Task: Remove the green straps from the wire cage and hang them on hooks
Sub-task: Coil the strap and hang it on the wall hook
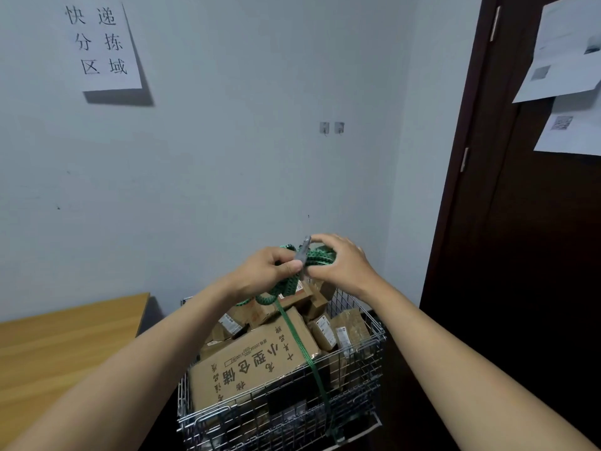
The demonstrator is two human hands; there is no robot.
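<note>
Pale wall (227, 157), two hooks (331, 127), wire cage (367, 349) below.
Left hand (266, 271) and right hand (341, 265) both gripped a bundled green strap (320, 258).

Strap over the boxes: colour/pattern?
Green strap with small black marks along it; head view.

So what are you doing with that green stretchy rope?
A person is bundling a green strap with both hands above a wire cage full of cardboard boxes. The left hand pinches the coils and a grey end piece, and the right hand cups the bundle. One length of strap runs tight across the big box to the cage's front edge. Two wall hooks are empty.
</note>
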